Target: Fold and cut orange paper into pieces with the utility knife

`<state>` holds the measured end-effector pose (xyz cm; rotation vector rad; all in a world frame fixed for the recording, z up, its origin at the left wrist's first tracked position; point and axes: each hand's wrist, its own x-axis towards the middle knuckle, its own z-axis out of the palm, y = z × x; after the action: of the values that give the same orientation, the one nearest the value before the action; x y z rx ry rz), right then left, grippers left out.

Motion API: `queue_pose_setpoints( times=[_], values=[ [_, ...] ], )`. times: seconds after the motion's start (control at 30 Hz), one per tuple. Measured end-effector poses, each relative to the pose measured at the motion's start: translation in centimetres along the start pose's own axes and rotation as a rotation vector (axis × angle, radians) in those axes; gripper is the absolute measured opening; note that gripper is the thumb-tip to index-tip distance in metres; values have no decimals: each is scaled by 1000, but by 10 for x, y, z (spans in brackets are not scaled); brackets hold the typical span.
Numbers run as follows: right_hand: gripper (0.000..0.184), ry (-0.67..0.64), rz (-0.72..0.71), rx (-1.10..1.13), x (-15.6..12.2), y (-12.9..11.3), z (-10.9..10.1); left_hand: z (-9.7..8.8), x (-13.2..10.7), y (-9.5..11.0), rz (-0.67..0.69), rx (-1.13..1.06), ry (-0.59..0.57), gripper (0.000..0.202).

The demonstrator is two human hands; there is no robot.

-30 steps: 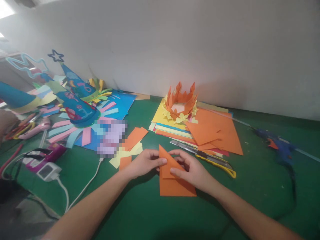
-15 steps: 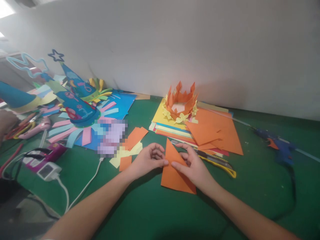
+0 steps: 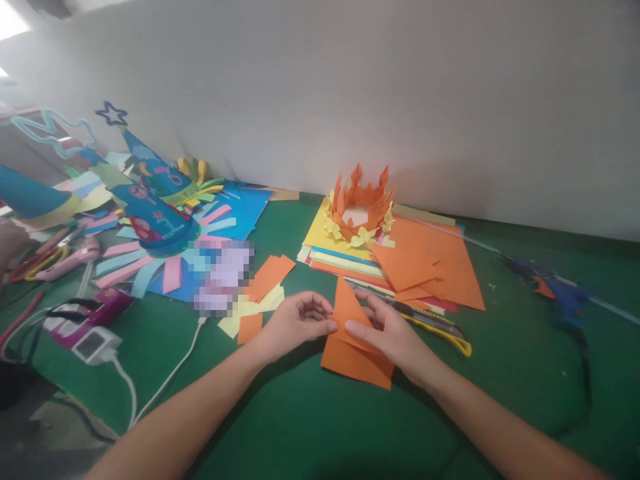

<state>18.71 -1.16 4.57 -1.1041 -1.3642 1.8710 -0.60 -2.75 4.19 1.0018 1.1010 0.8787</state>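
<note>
A folded piece of orange paper (image 3: pixel 353 340) is between my hands above the green table. Its upper part forms a pointed triangle, and a wider flap hangs out beneath. My left hand (image 3: pixel 301 323) pinches the triangle's left edge between thumb and fingers. On the right side, my right hand (image 3: pixel 387 331) grips the paper with the thumb across its front and the fingers behind. Just beyond the right hand lies a yellow utility knife (image 3: pixel 443 331). To the left are small orange paper pieces (image 3: pixel 270 277) and pale yellow scraps (image 3: pixel 231 325).
An orange and yellow paper crown (image 3: pixel 359 213) stands on stacked coloured paper (image 3: pixel 340 261) by the wall. Decorated cone hats (image 3: pixel 163 217) stand at left, near a purple power strip (image 3: pixel 111 303) and white cable (image 3: pixel 187 360). A blue glue gun (image 3: pixel 565 297) lies at right.
The orange paper's triangle has shifted upward, so a crease now crosses it and the lower flap shows separately. Both hands keep hold, nearly in the same place.
</note>
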Motion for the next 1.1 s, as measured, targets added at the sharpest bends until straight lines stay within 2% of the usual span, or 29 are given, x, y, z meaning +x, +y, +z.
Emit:
queue_pose_setpoints(
  times=[0.2,0.5,0.73,0.87,1.0,1.1],
  values=[
    [59,10,8,64,-1,3,0,5,-2,4,-2,-38,-4,36],
    [62,45,2,116,-1,4,3,4,-3,1,39,-121,-44,34],
    [59,46,-38,66,-1,8,4,4,-3,2,82,-54,-36,25],
    [56,55,-154,-118,3,14,4,4,-4,5,124,91,-44,18],
    [59,183,-408,-548,3,20,0,0,-2,2,101,187,-5,24],
    [56,143,-528,-842,2,22,-4,-1,-1,2,84,191,5,27]
  ],
)
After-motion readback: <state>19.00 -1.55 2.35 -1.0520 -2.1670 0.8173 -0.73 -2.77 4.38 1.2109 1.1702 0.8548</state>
